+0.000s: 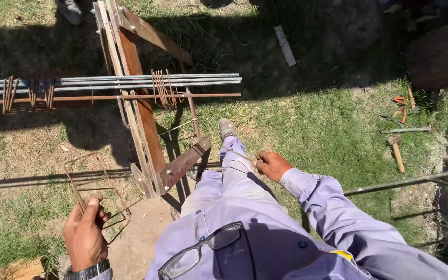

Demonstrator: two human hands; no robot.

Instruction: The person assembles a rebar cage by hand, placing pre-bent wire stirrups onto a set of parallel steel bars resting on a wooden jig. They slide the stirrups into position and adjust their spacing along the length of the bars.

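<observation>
I note left hand [85, 234] low left, fingers [93, 211] closed on rusty wire stirrups [97, 194] hanging over dirt. Centre: rebar bundle [130, 82] across steel trestle [141, 109]. Right hand [271, 165] at thigh, fingers pinching thin wire [240, 154]. Hammer [395, 150] on grass [312, 119] far right.

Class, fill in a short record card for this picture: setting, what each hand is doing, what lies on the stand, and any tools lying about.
Setting: outdoors, grass and bare soil, strong sun and shadows
Left hand: grips rusty rectangular rebar stirrups; wristwatch on the wrist
Right hand: closed on a thin rod, beside the person's thigh
Stand: rusty metal trestle carrying long rebar bars, with more stirrups threaded onto them
Tools: hammer on the grass to the right
Clothing: lilac work shirt, glasses hanging at the chest
</observation>
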